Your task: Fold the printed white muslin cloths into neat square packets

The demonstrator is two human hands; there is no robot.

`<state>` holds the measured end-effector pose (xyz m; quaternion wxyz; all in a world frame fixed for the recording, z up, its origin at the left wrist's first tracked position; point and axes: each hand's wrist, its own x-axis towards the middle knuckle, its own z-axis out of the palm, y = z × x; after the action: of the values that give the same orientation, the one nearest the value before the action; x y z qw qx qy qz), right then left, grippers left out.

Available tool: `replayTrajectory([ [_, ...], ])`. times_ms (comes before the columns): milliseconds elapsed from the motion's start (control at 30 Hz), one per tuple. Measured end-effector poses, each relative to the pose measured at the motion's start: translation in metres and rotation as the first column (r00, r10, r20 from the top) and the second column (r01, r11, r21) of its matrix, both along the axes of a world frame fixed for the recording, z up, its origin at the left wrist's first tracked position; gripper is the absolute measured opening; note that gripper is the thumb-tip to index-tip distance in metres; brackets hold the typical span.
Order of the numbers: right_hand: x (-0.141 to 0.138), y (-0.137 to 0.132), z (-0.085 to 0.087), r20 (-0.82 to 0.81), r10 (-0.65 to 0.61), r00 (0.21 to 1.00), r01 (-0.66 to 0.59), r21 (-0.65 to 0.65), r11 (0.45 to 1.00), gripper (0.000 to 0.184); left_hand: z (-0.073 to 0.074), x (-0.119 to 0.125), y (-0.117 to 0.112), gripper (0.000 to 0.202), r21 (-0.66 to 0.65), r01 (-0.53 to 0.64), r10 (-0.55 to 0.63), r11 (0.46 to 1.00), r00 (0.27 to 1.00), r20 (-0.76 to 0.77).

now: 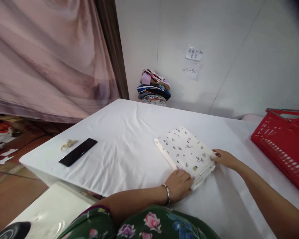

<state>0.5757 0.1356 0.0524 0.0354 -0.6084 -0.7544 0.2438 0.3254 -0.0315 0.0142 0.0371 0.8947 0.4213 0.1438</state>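
A folded white cloth [183, 149] with small printed motifs lies on the white-covered table [109, 146], its layered edges facing me. My left hand [179, 186], with a bracelet at the wrist, is closed on the cloth's near left corner, some fingertips hidden beside the fold. At the cloth's right corner, my right hand [224, 158] pinches the edge between thumb and fingers.
A red plastic basket [284, 142] stands at the table's right. On the left lie a black phone [78, 152] and a small beige bundle [69, 143]. Folded fabrics [154, 87] are stacked beyond the far edge, near the wall. A pink curtain [52, 59] hangs at left.
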Motion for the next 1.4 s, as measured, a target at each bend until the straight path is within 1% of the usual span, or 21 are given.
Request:
replayTrajectory([
  [67,-0.018,-0.018,-0.003,0.042,0.032,0.999,-0.042,0.267,0.963,0.045,-0.002,-0.003,0.0,0.032,-0.003,0.02,-0.02,1.0,0.999,0.035],
  [133,-0.042,-0.049,-0.008,-0.034,0.172,0.984,-0.139,0.45,0.882,0.042,-0.002,-0.006,0.0,0.036,-0.007,0.049,-0.049,0.999,0.994,0.099],
  [200,-0.065,-0.088,-0.017,-0.088,0.345,0.935,-0.252,0.522,0.815,0.047,-0.001,-0.013,-0.001,0.035,-0.005,0.093,-0.09,0.996,0.978,0.185],
  [267,-0.081,-0.124,-0.027,-0.064,0.489,0.87,-0.382,0.538,0.751,0.056,0.0,-0.024,-0.002,0.032,0.015,0.127,-0.127,0.992,0.956,0.264],
  [333,-0.089,-0.15,-0.038,0.006,0.537,0.844,-0.447,0.56,0.697,0.065,-0.001,-0.042,0.002,0.032,0.056,0.089,-0.102,0.994,0.94,0.325],
  [400,-0.09,-0.162,-0.048,0.07,0.536,0.841,-0.466,0.599,0.651,0.065,-0.004,-0.066,0.012,0.036,0.086,-0.058,0.021,0.995,0.924,0.383],
  [467,-0.088,-0.164,-0.057,0.105,0.518,0.849,-0.454,0.647,0.613,0.059,-0.008,-0.092,0.029,0.041,0.065,-0.282,0.225,0.957,0.866,0.446],
  [533,-0.086,-0.161,-0.064,0.115,0.503,0.856,-0.435,0.687,0.583,0.055,-0.011,-0.114,0.051,0.045,-0.014,-0.504,0.446,0.864,0.752,0.486],
  [567,-0.086,-0.158,-0.067,0.119,0.5,0.858,-0.43,0.698,0.572,0.055,-0.011,-0.122,0.061,0.047,-0.071,-0.584,0.541,0.809,0.692,0.478],
  [633,-0.085,-0.154,-0.069,0.125,0.501,0.856,-0.43,0.709,0.559,0.056,-0.011,-0.133,0.081,0.05,-0.194,-0.67,0.678,0.717,0.603,0.421],
  [700,-0.084,-0.151,-0.069,0.127,0.493,0.861,-0.427,0.707,0.564,0.057,-0.008,-0.137,0.095,0.049,-0.289,-0.691,0.746,0.662,0.57,0.345],
  [767,-0.083,-0.15,-0.068,0.137,0.489,0.861,-0.434,0.698,0.569,0.057,-0.006,-0.137,0.105,0.045,-0.347,-0.674,0.758,0.652,0.573,0.312],
  [833,-0.083,-0.151,-0.067,0.162,0.501,0.85,-0.463,0.684,0.564,0.057,-0.006,-0.136,0.111,0.041,-0.414,-0.625,0.749,0.662,0.566,0.344],
  [900,-0.083,-0.153,-0.067,0.191,0.518,0.834,-0.498,0.665,0.557,0.057,-0.007,-0.136,0.116,0.039,-0.488,-0.564,0.745,0.666,0.538,0.394],
  [967,-0.083,-0.155,-0.067,0.204,0.515,0.833,-0.506,0.657,0.558,0.056,-0.006,-0.136,0.119,0.035,-0.518,-0.547,0.752,0.658,0.515,0.411],
  [1033,-0.083,-0.157,-0.068,0.208,0.506,0.837,-0.501,0.662,0.558,0.054,-0.002,-0.137,0.121,0.031,-0.492,-0.568,0.751,0.659,0.517,0.41],
  [1100,-0.081,-0.157,-0.068,0.203,0.509,0.837,-0.498,0.668,0.553,0.054,0.002,-0.14,0.123,0.029,-0.415,-0.592,0.722,0.691,0.534,0.439],
  [1167,-0.078,-0.155,-0.067,0.189,0.528,0.828,-0.502,0.668,0.549,0.054,0.006,-0.145,0.123,0.03,-0.295,-0.603,0.661,0.742,0.58,0.477],
  [1233,-0.076,-0.154,-0.067,0.16,0.551,0.819,-0.499,0.674,0.545,0.054,0.004,-0.151,0.122,0.031,-0.208,-0.6,0.62,0.773,0.643,0.45],
  [1300,-0.075,-0.152,-0.067,0.128,0.57,0.812,-0.493,0.673,0.551,0.054,-0.001,-0.157,0.12,0.031,-0.201,-0.6,0.627,0.774,0.687,0.367],
  [1400,-0.076,-0.15,-0.067,0.096,0.589,0.802,-0.488,0.673,0.555,0.054,-0.009,-0.163,0.117,0.031,-0.226,-0.631,0.67,0.742,0.684,0.29],
])
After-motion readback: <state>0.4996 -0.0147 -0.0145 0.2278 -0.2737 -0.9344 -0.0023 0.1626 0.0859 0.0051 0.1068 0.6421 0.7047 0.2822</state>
